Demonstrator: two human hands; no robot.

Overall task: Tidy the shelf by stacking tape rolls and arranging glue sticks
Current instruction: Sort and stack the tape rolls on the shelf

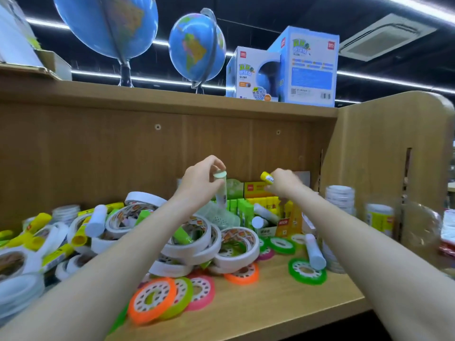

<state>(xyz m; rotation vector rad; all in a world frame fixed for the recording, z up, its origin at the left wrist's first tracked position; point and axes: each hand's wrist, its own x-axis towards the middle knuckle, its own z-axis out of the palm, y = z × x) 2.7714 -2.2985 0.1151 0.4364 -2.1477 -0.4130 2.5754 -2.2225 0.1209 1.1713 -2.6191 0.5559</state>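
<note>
Nearest the shelf's front edge [258, 313], neon tape rolls [157, 300] lie loose, and behind them white tape rolls [194, 242] are heaped with stray glue sticks [314, 252], none yet stacked. Further back, the left hand [199, 183] pinches a pale green glue stick [220, 187] upright, while the right hand [283, 182] curls round a yellow glue stick [267, 177], both raised over the glue display boxes [258, 205], probably for slotting in.

A stationery shop, by every sign: wooden display shelf [283, 306] heaped with tape rolls [192, 239] and glue sticks [264, 212] in open retail cartons [288, 225]; globes [197, 48] and boxed globes [310, 67] with barcodes on top; strip lights and a ceiling air-conditioning vent [386, 36] overhead.
</note>
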